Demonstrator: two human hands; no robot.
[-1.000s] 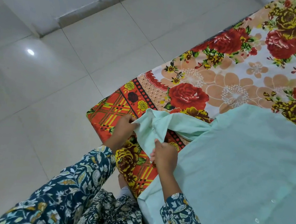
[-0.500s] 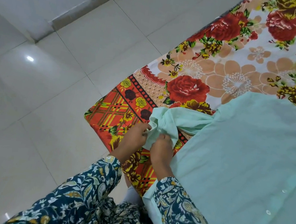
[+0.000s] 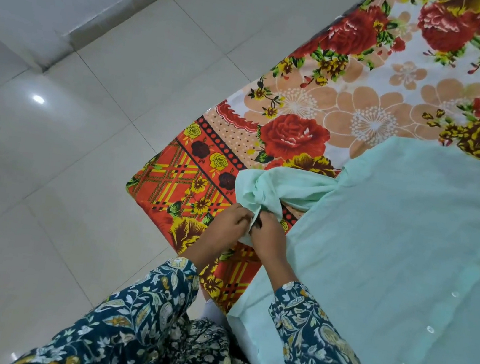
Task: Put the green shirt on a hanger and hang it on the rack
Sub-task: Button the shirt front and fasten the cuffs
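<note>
The pale green shirt (image 3: pixel 402 253) lies spread flat on a flowered bedsheet, its row of white buttons running down the right side. One sleeve (image 3: pixel 275 187) is bunched and twisted, reaching left over the sheet's corner. My left hand (image 3: pixel 228 222) and my right hand (image 3: pixel 268 236) meet at the sleeve's end, and both pinch its cuff edge between their fingertips. No hanger and no rack appear in view.
The red and orange flowered sheet (image 3: pixel 351 117) covers a bed whose corner (image 3: pixel 150 187) points toward the left. Grey floor tiles (image 3: pixel 80 158) fill the left half, with a wall base at the top left. My dark floral sleeves cross the bottom.
My hands, apart on the sleeve a second ago, have come together at its cuff. The sleeve is more bunched.
</note>
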